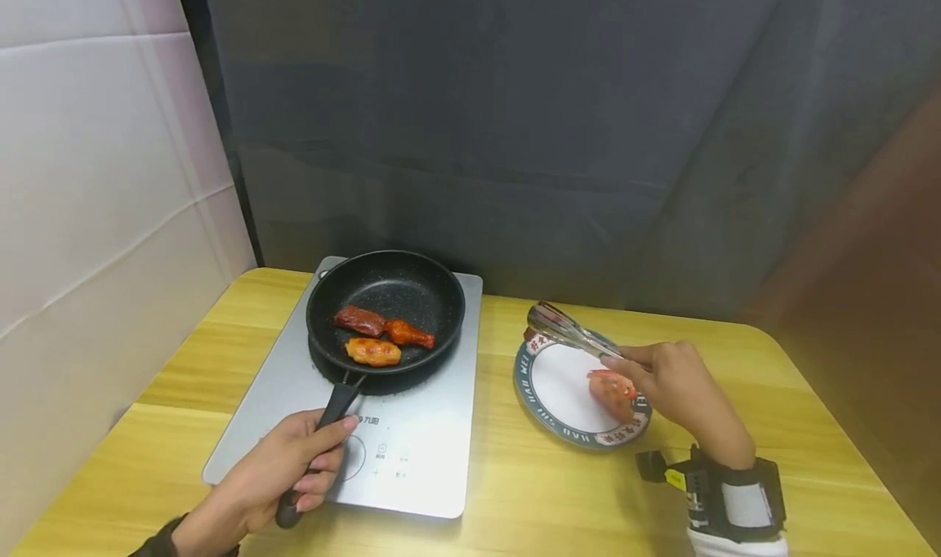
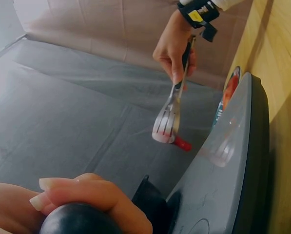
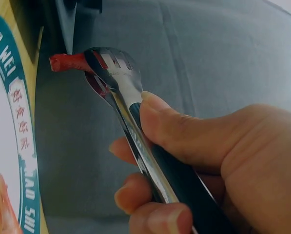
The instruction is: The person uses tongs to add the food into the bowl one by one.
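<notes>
My left hand (image 1: 287, 463) grips the black handle (image 1: 339, 403) of a frying pan (image 1: 412, 291). In the pan lie a dark red slab of food (image 1: 360, 320), a reddish drumstick (image 1: 410, 334) and a yellow-orange wing piece (image 1: 373, 352). On the right, my right hand (image 1: 680, 385) holds metal food tongs (image 1: 566, 328) above the far side of a plate (image 1: 531, 406). Between the tongs' slotted heads a red piece of food (image 3: 67, 62) is clamped, one end sticking out. A pinkish-orange food piece (image 1: 612, 398) lies on the plate's right side.
Under the pan is a silver induction cooktop (image 1: 434, 451) with printed controls at its front. Both it and the plate stand on a wood-grain table (image 1: 559, 492). A grey cloth (image 1: 478, 116) hangs behind, a white panel (image 1: 110, 132) stands left, a brown one (image 1: 882, 279) right.
</notes>
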`<state>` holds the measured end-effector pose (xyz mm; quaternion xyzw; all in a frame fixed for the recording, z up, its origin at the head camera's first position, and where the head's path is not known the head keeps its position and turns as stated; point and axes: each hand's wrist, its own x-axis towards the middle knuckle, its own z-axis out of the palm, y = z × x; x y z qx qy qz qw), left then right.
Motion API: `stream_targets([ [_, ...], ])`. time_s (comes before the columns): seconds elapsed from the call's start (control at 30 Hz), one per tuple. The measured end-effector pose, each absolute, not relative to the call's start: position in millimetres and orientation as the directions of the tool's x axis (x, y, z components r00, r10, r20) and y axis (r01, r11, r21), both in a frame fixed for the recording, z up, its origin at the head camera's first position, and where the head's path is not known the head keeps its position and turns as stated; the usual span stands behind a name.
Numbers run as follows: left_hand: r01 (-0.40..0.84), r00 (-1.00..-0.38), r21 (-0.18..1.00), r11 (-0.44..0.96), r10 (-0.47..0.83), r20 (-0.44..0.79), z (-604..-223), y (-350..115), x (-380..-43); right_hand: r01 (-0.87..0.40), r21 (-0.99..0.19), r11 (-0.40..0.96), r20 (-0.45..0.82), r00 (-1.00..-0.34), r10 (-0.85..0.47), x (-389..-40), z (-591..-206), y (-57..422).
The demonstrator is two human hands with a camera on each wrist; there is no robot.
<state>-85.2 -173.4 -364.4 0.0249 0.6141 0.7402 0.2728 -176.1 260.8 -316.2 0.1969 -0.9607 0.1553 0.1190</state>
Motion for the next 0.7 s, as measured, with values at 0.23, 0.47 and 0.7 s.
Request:
stream_targets([
  [0.23, -0.376, -0.848, 0.921, -0.099, 0.436, -0.300, -364, -173, -85, -0.504, -0.233, 0.832, 0.402, -0.828, -0.390, -171, -309, 243],
  [0.47, -0.388, -0.843, 0.915, -0.111, 0.443, -0.304, -365, -172, -85, -0.518, -0.268, 0.812, 0.375, -0.833, -0.407, -172, -296, 218],
  [0.7, -0.376, -0.848, 0.920, -0.108, 0.441, -0.295, -363, -174, -85, -0.659, -0.232, 0.715, 0.433, -0.729, -0.531, -186, -283, 189],
])
